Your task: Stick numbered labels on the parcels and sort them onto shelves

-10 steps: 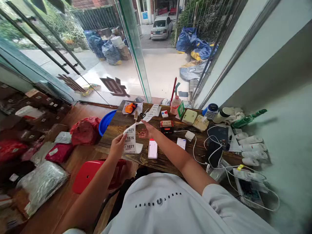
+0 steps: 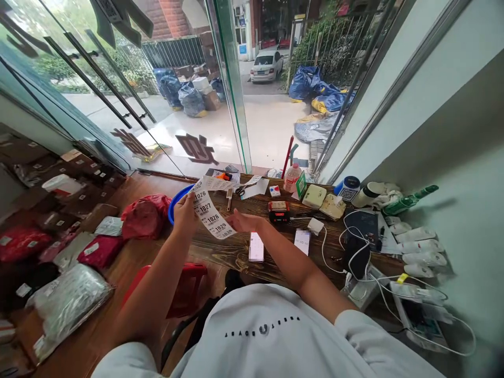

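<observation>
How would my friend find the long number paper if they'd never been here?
Start at the dark wooden table. At its left end, find the person's left hand, holding a long, curling white number strip. Unlike the papers lying on the table, it is held up, with big black numbers like 1027 and 1028.

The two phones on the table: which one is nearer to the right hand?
The left phone, just below the right hand in the picture. The right phone, showing a row of digits, lies across the right forearm.
</observation>
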Action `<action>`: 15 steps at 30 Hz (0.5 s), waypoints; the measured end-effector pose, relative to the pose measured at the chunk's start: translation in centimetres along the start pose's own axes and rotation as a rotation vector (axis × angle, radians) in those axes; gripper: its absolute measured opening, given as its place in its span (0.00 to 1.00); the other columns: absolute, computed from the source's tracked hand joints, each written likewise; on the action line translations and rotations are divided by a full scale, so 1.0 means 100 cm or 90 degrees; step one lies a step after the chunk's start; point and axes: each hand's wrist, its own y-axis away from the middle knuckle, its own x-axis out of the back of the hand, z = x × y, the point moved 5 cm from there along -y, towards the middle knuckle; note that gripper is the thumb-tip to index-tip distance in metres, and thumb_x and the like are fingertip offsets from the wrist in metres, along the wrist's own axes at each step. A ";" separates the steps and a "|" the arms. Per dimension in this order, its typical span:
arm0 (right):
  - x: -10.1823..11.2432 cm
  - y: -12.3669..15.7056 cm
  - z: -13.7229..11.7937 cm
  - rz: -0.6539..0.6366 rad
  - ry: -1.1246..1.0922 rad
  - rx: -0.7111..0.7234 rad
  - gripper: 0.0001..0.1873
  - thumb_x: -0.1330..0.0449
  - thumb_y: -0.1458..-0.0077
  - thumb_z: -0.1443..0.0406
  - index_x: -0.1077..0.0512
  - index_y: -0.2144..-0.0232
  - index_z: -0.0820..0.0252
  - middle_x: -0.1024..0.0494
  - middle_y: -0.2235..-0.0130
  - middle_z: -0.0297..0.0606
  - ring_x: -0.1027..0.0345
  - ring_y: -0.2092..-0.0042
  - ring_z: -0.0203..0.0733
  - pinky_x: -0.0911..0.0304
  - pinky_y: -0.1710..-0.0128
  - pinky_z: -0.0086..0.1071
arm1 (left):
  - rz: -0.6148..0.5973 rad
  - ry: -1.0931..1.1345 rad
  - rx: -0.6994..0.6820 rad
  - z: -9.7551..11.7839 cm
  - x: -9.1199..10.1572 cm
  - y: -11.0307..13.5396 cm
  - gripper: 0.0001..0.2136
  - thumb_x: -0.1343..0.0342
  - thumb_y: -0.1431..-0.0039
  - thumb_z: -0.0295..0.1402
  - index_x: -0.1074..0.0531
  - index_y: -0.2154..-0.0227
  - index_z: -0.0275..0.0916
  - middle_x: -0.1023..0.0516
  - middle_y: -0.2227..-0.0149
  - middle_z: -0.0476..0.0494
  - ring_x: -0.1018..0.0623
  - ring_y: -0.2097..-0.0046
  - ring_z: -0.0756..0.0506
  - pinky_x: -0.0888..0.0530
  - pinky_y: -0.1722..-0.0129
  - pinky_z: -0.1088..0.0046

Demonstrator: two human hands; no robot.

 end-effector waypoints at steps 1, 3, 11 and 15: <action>-0.003 -0.001 0.008 -0.003 0.023 -0.024 0.47 0.72 0.38 0.40 0.29 0.49 0.69 0.20 0.55 0.51 0.25 0.53 0.44 0.36 0.47 0.38 | -0.008 0.010 -0.008 0.009 0.001 -0.006 0.07 0.35 0.51 0.32 0.25 0.71 0.35 0.20 0.73 0.49 0.23 0.74 0.52 0.25 0.72 0.78; -0.007 -0.004 0.028 -0.005 0.029 -0.078 0.50 0.71 0.41 0.37 0.28 0.51 0.70 0.20 0.56 0.53 0.25 0.54 0.45 0.36 0.48 0.39 | -0.041 0.022 -0.018 0.025 0.004 -0.015 0.07 0.35 0.50 0.32 0.25 0.70 0.36 0.20 0.71 0.48 0.23 0.73 0.52 0.24 0.71 0.78; -0.040 -0.077 0.029 0.115 -0.132 0.204 0.53 0.73 0.47 0.32 0.29 0.52 0.65 0.23 0.50 0.53 0.32 0.44 0.49 0.44 0.40 0.45 | -0.574 -0.339 0.091 0.069 0.072 -0.004 0.09 0.29 0.59 0.34 0.20 0.77 0.34 0.20 0.75 0.42 0.23 0.74 0.47 0.27 0.75 0.76; -0.054 -0.094 -0.010 0.187 -0.223 0.505 0.51 0.66 0.49 0.30 0.31 0.49 0.62 0.25 0.47 0.51 0.37 0.40 0.54 0.43 0.40 0.52 | -0.883 -0.599 0.279 0.087 0.157 0.006 0.06 0.32 0.54 0.34 0.18 0.76 0.37 0.19 0.74 0.40 0.21 0.71 0.40 0.26 0.72 0.69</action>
